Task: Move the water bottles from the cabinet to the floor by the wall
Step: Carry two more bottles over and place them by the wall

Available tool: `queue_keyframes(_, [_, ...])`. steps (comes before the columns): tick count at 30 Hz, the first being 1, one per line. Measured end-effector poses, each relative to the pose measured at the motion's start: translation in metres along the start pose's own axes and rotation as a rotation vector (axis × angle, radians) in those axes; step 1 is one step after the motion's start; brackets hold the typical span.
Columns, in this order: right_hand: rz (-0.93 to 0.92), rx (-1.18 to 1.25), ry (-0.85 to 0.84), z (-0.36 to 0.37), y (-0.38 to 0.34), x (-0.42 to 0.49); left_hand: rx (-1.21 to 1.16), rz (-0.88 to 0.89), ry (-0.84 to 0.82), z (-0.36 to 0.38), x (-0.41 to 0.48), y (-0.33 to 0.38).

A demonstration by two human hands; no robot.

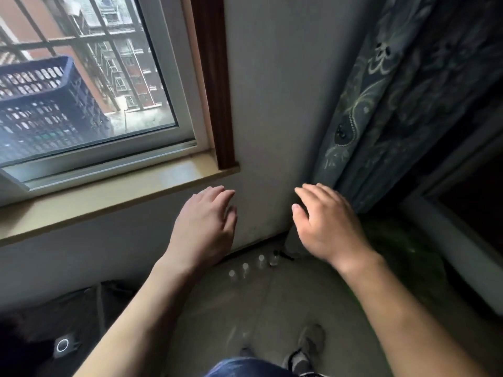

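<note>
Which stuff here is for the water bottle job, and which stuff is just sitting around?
For the job: the water bottles standing in a row on the floor by the wall; the left hand and right hand, both empty.

Just around: blue crate, window, windowsill, curtain.

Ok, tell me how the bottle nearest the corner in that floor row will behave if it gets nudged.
The corner bottle looks tall and narrow, so it probably tips easily. It seems clear plastic, so likely light unless full; the fill level cannot be made out. It stands close to the next bottle, so a fall could topple the row.
</note>
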State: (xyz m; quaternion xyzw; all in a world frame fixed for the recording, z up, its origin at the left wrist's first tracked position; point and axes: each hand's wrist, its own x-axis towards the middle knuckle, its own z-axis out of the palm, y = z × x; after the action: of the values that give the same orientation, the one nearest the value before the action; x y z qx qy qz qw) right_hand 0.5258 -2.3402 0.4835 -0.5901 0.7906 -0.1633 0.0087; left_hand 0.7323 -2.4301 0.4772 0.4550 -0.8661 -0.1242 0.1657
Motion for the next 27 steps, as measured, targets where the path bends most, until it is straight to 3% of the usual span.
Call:
queue_keyframes(13, [0.189,-0.042,0.052,-0.046,0.04,-0.088,-0.014,0.188,-0.064,0.014,-0.025,0.064])
queue_keyframes(27, [0.36,-0.01,0.067,-0.107,0.174,-0.242,0.013,0.324,-0.105,0.053,-0.102,0.236])
